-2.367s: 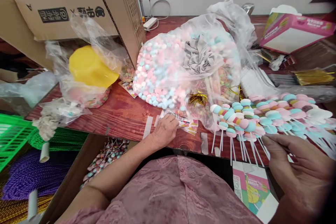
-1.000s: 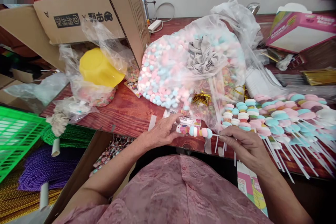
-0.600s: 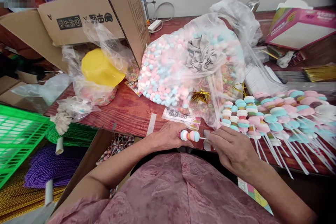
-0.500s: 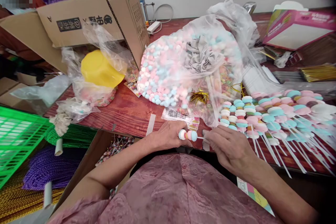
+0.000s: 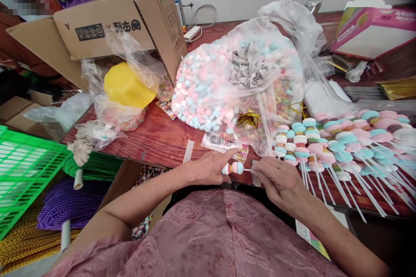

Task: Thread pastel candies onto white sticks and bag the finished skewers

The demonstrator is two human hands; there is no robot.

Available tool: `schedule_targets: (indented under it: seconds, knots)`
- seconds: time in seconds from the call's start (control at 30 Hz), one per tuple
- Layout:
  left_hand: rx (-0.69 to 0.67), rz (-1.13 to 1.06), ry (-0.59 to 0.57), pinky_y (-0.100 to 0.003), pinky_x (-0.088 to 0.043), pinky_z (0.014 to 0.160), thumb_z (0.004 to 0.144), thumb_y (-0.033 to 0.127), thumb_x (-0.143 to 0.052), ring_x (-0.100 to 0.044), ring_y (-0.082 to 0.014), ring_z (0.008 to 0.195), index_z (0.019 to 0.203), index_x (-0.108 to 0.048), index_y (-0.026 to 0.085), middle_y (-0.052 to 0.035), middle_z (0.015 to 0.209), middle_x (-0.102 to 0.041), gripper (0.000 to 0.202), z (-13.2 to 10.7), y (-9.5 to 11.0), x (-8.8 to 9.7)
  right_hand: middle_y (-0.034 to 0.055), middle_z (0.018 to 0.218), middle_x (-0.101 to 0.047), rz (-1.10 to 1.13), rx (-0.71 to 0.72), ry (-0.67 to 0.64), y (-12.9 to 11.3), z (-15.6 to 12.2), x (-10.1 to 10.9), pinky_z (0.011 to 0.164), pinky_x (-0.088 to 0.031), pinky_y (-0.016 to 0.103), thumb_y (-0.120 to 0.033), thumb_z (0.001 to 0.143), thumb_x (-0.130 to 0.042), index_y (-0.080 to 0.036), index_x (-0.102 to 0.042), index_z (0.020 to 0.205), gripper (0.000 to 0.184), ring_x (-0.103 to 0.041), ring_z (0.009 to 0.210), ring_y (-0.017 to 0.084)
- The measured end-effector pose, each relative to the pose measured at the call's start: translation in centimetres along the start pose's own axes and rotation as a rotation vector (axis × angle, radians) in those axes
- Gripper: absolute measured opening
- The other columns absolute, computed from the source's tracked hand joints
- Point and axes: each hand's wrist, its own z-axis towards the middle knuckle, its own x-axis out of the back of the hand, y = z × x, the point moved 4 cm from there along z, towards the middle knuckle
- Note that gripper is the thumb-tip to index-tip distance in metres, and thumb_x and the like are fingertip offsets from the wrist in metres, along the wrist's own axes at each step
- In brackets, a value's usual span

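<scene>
A short marshmallow skewer [image 5: 236, 168], with pink, white and blue pieces and yellowish rings between them, lies crosswise between my two hands just past the table's front edge. My left hand [image 5: 209, 168] is around its far-left end, the index finger stretched above the pieces and other fingertips below. The white stick [image 5: 247, 169] is pinched in my right hand [image 5: 280, 178], at the skewer's right. Several finished-looking marshmallow skewers [image 5: 344, 145] lie in rows to the right, sticks pointing toward me. A large clear bag of marshmallows [image 5: 204, 82] stands behind my hands.
A cardboard box [image 5: 113, 21], a yellow bowl-like piece [image 5: 125, 86] and plastic bags sit at the left. A green basket [image 5: 29, 173] and bundles of purple cord-like strands [image 5: 71, 203] are beside the table. A pink box [image 5: 370, 30] stands at the back right.
My left index finger has lifted and straightened away from the marshmallows. My right hand still grips the stick. The whole view has shifted slightly.
</scene>
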Motion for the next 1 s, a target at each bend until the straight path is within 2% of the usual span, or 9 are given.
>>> schedule_targets:
  seconds: [0.2, 0.3, 0.37, 0.43, 0.5, 0.57, 0.7, 0.87, 1.0]
  knots:
    - [-0.152, 0.084, 0.255, -0.044, -0.04, 0.101, 0.072, 0.032, -0.078, -0.053, -0.0343, 0.119, 0.133, -0.056, 0.024, -0.0123, 0.118, -0.063, 0.066, 0.8, 3.8, 6.1, 0.0002, 0.067, -0.064, 0.251, -0.398, 0.085, 2.2, -1.7, -1.1, 0.057, -0.045, 0.025, -0.025, 0.095, -0.052, -0.019, -0.064, 0.076, 0.023, -0.058, 0.059, 0.014]
    - [-0.174, -0.002, 0.397, -0.041, -0.046, 0.095, 0.075, 0.04, -0.077, -0.06, -0.0296, 0.107, 0.108, -0.07, 0.023, -0.0106, 0.106, -0.068, 0.037, -0.3, 6.1, 8.4, -0.0012, 0.061, -0.059, 0.391, -0.592, 0.229, 2.7, -3.0, -1.9, 0.05, -0.043, 0.023, -0.032, 0.094, -0.055, -0.019, -0.064, 0.074, 0.026, -0.054, 0.054, 0.014]
    - [-0.082, -0.204, 0.423, -0.034, -0.05, 0.074, 0.078, 0.043, -0.075, -0.062, -0.0203, 0.077, 0.08, -0.07, 0.02, -0.0064, 0.078, -0.068, 0.024, -1.0, 5.5, 7.5, -0.0013, 0.059, -0.057, 0.463, -0.658, 0.309, 2.5, -3.2, -2.1, 0.046, -0.041, 0.022, -0.035, 0.093, -0.057, -0.019, -0.064, 0.073, 0.027, -0.052, 0.052, 0.013]
    - [0.119, -0.511, 0.309, -0.026, -0.043, 0.053, 0.078, 0.047, -0.074, -0.054, -0.0123, 0.054, 0.063, -0.062, 0.017, -0.0018, 0.059, -0.06, 0.035, -1.3, 2.9, 4.5, -0.0011, 0.057, -0.056, 0.512, -0.682, 0.374, 2.2, -3.1, -1.9, 0.044, -0.04, 0.022, -0.037, 0.091, -0.059, -0.019, -0.064, 0.07, 0.028, -0.05, 0.05, 0.013]
    - [0.288, -0.885, 0.229, -0.022, -0.04, 0.048, 0.07, 0.053, -0.079, -0.053, -0.0104, 0.049, 0.074, -0.064, 0.015, -0.0009, 0.06, -0.061, 0.041, -1.1, 0.0, 1.3, -0.0007, 0.057, -0.056, 0.518, -0.679, 0.423, 1.9, -2.9, -1.4, 0.043, -0.04, 0.022, -0.037, 0.09, -0.06, -0.019, -0.064, 0.068, 0.029, -0.05, 0.05, 0.013]
    - [0.249, -1.199, 0.325, -0.029, -0.052, 0.061, 0.063, 0.059, -0.082, -0.066, -0.0174, 0.069, 0.098, -0.064, 0.017, -0.0055, 0.081, -0.07, 0.057, -0.4, -1.9, 0.2, -0.0003, 0.059, -0.058, 0.506, -0.663, 0.431, 1.6, -2.8, -1.3, 0.044, -0.042, 0.021, -0.036, 0.09, -0.061, -0.019, -0.065, 0.069, 0.027, -0.051, 0.051, 0.013]
    - [0.064, -1.488, 0.6, -0.044, -0.054, 0.087, 0.069, 0.067, -0.073, -0.066, -0.0265, 0.103, 0.106, -0.061, 0.021, -0.0084, 0.102, -0.07, 0.06, 1.4, -2.8, 2.7, 0.0001, 0.065, -0.064, 0.462, -0.589, 0.399, 1.1, -2.8, -2.1, 0.048, -0.047, 0.022, -0.03, 0.091, -0.06, -0.019, -0.069, 0.079, 0.018, -0.058, 0.055, 0.014]
    - [0.159, -1.758, 0.673, -0.045, -0.056, 0.083, 0.087, 0.05, -0.062, -0.065, -0.0175, 0.064, 0.077, -0.055, 0.019, 0.0022, 0.062, -0.06, 0.033, 3.1, -2.1, 4.8, 0.0028, 0.078, -0.071, 0.208, -0.321, 0.44, 0.4, -2.5, -2.4, 0.058, -0.055, 0.027, -0.016, 0.09, -0.06, -0.021, -0.068, 0.09, 0.01, -0.068, 0.067, 0.018]
    - [0.206, -1.784, 0.661, -0.046, -0.056, 0.084, 0.091, 0.032, -0.057, -0.07, -0.0215, 0.073, 0.082, -0.058, 0.018, -0.0013, 0.068, -0.067, 0.017, 3.4, -1.7, 4.3, 0.0053, 0.081, -0.073, -0.211, -0.066, 0.487, 0.5, -2.5, -1.2, 0.069, -0.058, 0.037, -0.008, 0.086, -0.061, -0.023, -0.066, 0.102, 0.023, -0.071, 0.072, 0.023]
